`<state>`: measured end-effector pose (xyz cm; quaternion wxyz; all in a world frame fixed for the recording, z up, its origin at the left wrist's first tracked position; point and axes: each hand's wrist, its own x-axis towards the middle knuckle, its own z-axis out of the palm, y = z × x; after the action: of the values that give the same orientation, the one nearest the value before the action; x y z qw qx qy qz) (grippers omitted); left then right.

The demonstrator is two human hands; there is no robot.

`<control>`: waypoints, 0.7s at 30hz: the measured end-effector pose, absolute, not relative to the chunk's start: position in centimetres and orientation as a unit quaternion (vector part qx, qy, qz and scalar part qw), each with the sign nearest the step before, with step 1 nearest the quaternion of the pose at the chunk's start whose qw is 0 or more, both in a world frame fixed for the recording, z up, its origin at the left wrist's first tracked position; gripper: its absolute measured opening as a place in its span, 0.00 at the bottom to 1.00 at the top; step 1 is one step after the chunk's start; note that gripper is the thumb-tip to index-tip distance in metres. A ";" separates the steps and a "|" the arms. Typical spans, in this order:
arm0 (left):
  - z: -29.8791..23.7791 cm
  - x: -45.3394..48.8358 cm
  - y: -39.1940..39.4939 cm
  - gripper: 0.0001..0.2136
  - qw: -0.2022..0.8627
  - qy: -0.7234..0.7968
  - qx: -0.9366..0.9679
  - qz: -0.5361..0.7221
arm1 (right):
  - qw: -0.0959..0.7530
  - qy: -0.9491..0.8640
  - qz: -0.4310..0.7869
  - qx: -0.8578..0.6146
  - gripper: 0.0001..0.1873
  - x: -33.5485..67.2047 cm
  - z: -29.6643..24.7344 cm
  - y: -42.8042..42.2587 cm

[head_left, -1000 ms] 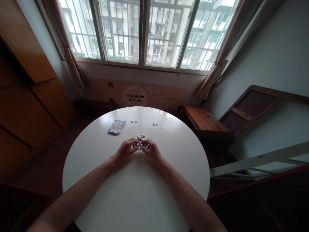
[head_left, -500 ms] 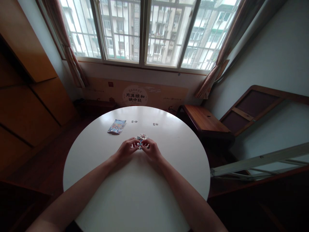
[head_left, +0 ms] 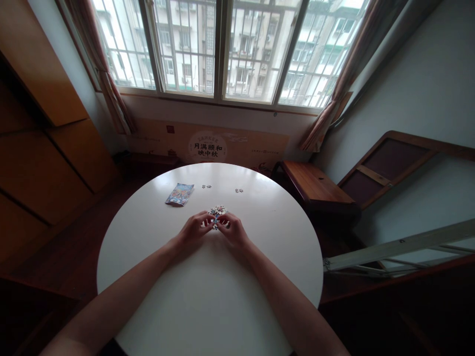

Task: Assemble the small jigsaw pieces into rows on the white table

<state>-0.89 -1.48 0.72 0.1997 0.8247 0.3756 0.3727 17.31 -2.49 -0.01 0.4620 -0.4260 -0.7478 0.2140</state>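
Next to nothing has moved since half a second ago: both hands sit where they were, mid-frame, fingertips together.

The left hand and right hand are curled, and their thumbs and forefingers meet on a small bluish piece, seemingly pinching it from both sides. Just above it lies the heap of puzzle pieces on the table.

I judge the work barely begun: no joined picture shows, only two tiny clusters higher up and a pack to their left. Both forearms rest on the table, converging from the lower corners.
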 end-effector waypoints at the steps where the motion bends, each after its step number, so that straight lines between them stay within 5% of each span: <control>1: 0.7 -0.9 -1.5 0.08 0.199 0.376 0.825 0.372 | 0.462 -0.748 0.214 -0.425 0.03 17.3 0.0 -2.5; 21: 0.7 -0.9 -1.5 0.07 0.198 0.379 0.824 0.372 | 0.463 -0.751 0.211 -0.421 0.03 17.4 0.1 -2.5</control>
<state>-0.88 -1.48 0.65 0.1977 0.8241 0.3791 0.3716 17.35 -2.53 0.07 0.4627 -0.4215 -0.7509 0.2108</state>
